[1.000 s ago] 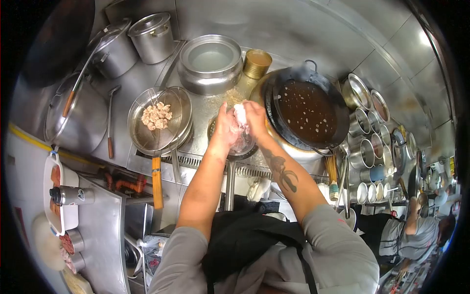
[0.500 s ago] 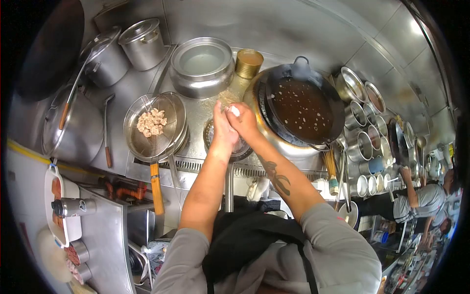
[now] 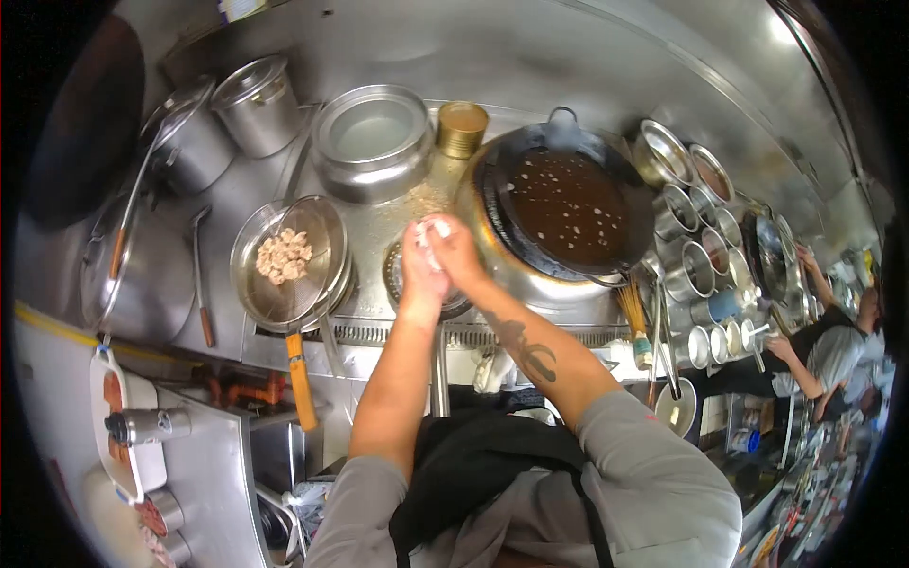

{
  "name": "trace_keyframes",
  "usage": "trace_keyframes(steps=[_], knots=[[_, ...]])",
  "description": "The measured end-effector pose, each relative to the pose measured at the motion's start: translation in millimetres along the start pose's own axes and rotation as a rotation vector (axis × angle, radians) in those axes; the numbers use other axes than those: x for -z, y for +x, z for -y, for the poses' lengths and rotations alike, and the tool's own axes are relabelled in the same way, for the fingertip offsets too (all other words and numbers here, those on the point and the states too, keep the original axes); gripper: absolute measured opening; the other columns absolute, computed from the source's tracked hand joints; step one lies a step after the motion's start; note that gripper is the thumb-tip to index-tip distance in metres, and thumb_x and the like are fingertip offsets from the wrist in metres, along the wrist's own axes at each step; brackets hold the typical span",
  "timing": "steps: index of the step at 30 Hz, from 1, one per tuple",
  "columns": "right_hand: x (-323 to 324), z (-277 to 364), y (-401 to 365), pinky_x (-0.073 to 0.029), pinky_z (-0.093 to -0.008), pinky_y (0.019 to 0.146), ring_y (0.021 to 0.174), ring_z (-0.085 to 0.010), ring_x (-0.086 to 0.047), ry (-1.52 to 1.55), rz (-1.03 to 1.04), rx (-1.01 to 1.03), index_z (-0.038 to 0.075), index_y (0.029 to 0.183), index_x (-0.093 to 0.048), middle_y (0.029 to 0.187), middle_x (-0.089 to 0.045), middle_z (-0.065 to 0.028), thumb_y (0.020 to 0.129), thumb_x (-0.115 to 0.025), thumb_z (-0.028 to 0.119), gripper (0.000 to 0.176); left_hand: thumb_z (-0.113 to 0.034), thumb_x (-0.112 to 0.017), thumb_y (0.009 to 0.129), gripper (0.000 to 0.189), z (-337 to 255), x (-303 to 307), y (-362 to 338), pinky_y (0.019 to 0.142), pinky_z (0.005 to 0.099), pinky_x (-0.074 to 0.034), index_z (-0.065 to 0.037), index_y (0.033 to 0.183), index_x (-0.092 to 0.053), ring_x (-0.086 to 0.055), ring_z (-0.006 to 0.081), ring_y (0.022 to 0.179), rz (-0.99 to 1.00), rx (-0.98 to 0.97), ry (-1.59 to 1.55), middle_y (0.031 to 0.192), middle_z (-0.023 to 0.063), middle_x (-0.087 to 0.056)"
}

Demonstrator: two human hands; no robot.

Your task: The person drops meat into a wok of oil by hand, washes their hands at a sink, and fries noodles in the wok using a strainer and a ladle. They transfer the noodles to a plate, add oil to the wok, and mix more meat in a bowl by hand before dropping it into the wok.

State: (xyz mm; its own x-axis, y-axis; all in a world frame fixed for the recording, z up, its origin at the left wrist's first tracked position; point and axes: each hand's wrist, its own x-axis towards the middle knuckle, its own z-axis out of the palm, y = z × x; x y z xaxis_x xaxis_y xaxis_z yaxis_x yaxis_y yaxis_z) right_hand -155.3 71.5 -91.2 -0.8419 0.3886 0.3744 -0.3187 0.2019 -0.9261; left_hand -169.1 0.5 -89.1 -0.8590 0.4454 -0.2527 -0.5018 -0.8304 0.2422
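Observation:
My left hand and my right hand are closed together, palm to palm. A white lump shows between them at the fingertips; its kind is not clear. Below them is a round perforated skimmer, mostly hidden by my hands, with its metal handle pointing toward me. To the left, a wire strainer with a wooden handle rests on a metal bowl. Pale, coated chunks, apparently meat, lie in a heap in it.
A wok of brown, bubble-flecked liquid sits on the right burner. Behind stand a steel pot of water and a gold tin. A ladle lies left. Metal cups crowd the right, where another person works.
My hands have pressed closer together, and the right fingers now lie alongside the left. The whole view has shifted slightly. At far right the other person's arms have moved.

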Motion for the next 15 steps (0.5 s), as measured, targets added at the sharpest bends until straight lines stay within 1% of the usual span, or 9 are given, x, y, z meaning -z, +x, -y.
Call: trace_keyframes(steps=[1, 2, 3, 6, 7, 10, 13, 15], knots=[[4.2, 13.9, -5.6, -0.049, -0.0369, 0.079, 0.088, -0.0298, -0.062, -0.158, 0.036, 0.09, 0.0, 0.095, -0.063, 0.094, -0.064, -0.0165, 0.081, -0.059, 0.009, 0.017, -0.038, -0.045, 0.093, 0.034, -5.9, 5.3, 1.3, 0.083, 0.0388, -0.049, -0.009, 0.095, -0.061, -0.062, 0.0237, 0.087, -0.065, 0.043, 0.073, 0.089, 0.0072, -0.065], [6.2, 27.4, -8.9, -0.049, -0.0386, 0.082, 0.092, -0.0336, -0.061, -0.314, 0.075, 0.18, -0.001, 0.095, -0.063, 0.097, -0.063, -0.0191, 0.079, -0.06, 0.008, 0.018, -0.037, -0.045, 0.093, 0.032, -5.6, 5.7, -0.9, 0.083, 0.0384, -0.049, -0.009, 0.095, -0.061, -0.062, 0.0228, 0.088, 0.0, 0.053, 0.056, 0.091, 0.0068, -0.065], [5.6, 25.1, -11.7, -0.046, -0.041, 0.086, 0.096, -0.0387, -0.058, -0.344, 0.081, 0.227, -0.001, 0.099, -0.062, 0.101, -0.062, -0.0227, 0.078, -0.061, 0.009, 0.023, -0.037, -0.045, 0.093, 0.032, -6.1, 5.2, -2.5, 0.083, 0.0381, -0.049, -0.009, 0.094, -0.061, -0.062, 0.0224, 0.088, -0.003, 0.048, 0.08, 0.091, 0.0068, -0.065], [7.1, 15.4, -15.3, -0.045, -0.0415, 0.091, 0.101, -0.037, -0.058, -0.464, 0.102, 0.281, -0.002, 0.104, -0.06, 0.106, -0.062, -0.0211, 0.081, -0.058, 0.012, 0.027, -0.036, -0.044, 0.094, 0.031, -8.2, 9.5, 7.2, 0.083, 0.0371, -0.049, -0.009, 0.094, -0.061, -0.061, 0.0218, 0.089, -0.025, 0.029, 0.148, 0.092, 0.0064, -0.065], [8.4, 21.4, -14.1, -0.044, -0.0414, 0.092, 0.101, -0.0374, -0.058, -0.498, 0.127, 0.301, -0.002, 0.106, -0.059, 0.106, -0.061, -0.0217, 0.082, -0.059, 0.015, 0.029, -0.035, -0.044, 0.094, 0.031, -7.8, 18.1, 10.8, 0.083, 0.0368, -0.05, -0.009, 0.094, -0.061, -0.061, 0.0217, 0.089, -0.044, 0.024, 0.172, 0.092, 0.0063, -0.065], [4.3, 43.4, -15.6, -0.044, -0.0411, 0.092, 0.101, -0.0378, -0.057, -0.517, 0.098, 0.305, -0.003, 0.102, -0.061, 0.106, -0.061, -0.0217, 0.083, -0.058, 0.015, 0.026, -0.039, -0.043, 0.093, 0.035, -6.4, 49.7, 31.2, 0.085, 0.0375, -0.048, -0.009, 0.1, -0.06, -0.06, 0.0227, 0.093, 0.067, -0.044, 0.14, 0.097, 0.0073, -0.064], [9.2, 66.3, -12.9, -0.043, -0.041, 0.092, 0.101, -0.0379, -0.057, -0.4, 0.245, 0.192, -0.002, 0.098, -0.063, 0.106, -0.061, -0.0218, 0.083, -0.058, 0.015, 0.023, -0.04, -0.044, 0.093, 0.038, -5.7, 26.4, -0.8, 0.087, 0.0373, -0.048, -0.006, 0.107, -0.057, -0.058, 0.0257, 0.097, -0.063, -0.086, 0.177, 0.103, 0.0107, -0.061], [5.9, 65.2, -10.3, -0.042, -0.043, 0.091, 0.102, -0.0378, -0.055, -0.434, 0.242, 0.202, -0.002, 0.097, -0.064, 0.104, -0.06, -0.0222, 0.084, -0.057, 0.017, 0.024, -0.042, -0.047, 0.093, 0.041, -4.6, 48.6, 17.1, 0.086, 0.0378, -0.049, -0.006, 0.112, -0.056, -0.058, 0.0242, 0.099, 0.017, -0.142, 0.268, 0.107, 0.0102, -0.06]])
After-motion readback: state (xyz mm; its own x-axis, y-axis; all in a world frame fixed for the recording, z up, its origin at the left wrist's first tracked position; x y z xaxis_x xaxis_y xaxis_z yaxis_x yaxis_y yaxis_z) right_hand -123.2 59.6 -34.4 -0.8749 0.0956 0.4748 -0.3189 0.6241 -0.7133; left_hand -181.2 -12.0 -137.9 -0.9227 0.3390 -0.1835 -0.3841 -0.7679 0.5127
